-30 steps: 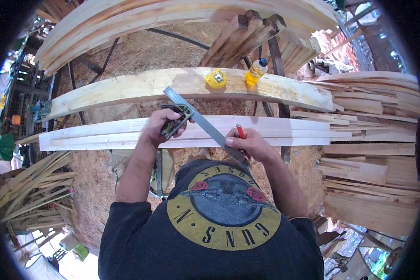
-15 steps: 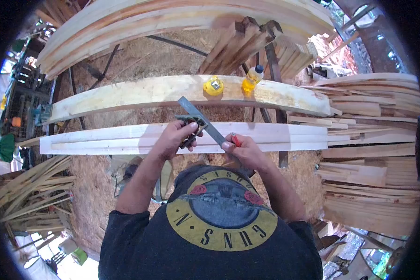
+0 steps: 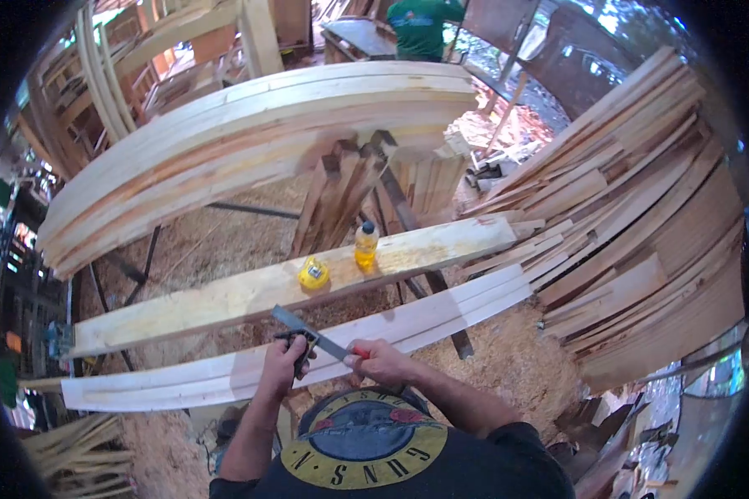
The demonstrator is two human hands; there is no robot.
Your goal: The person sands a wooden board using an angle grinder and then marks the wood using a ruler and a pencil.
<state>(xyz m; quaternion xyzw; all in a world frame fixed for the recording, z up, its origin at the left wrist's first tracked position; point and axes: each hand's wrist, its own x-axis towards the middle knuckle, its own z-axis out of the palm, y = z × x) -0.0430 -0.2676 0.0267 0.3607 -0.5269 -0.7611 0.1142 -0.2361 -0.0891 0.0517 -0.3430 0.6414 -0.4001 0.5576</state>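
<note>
Above the near pale planed boards (image 3: 175,384), my two hands hold a combination square between them. My left hand (image 3: 281,364) is closed around the dark head of the combination square (image 3: 310,331). The steel blade slants down to the right, and its lower end is pinched by my right hand (image 3: 380,363). A slim red marking tool (image 3: 361,353), perhaps a pencil, is also in the right fingers, partly hidden. On the beam (image 3: 200,301) beyond lie a round yellow tape measure (image 3: 313,273) and an upright bottle of yellow liquid (image 3: 365,248) with a dark cap.
A large stack of curved planks (image 3: 250,108) lies at the back. Many loose boards (image 3: 632,274) are piled on the right, thin strips (image 3: 79,453) at lower left. Sawdust (image 3: 508,366) covers the ground. A person in a green shirt (image 3: 424,29) is at the back.
My view has tilted up and turned, so the boards now slant and the person in green has come into sight. Both hands still hold the combination square.
</note>
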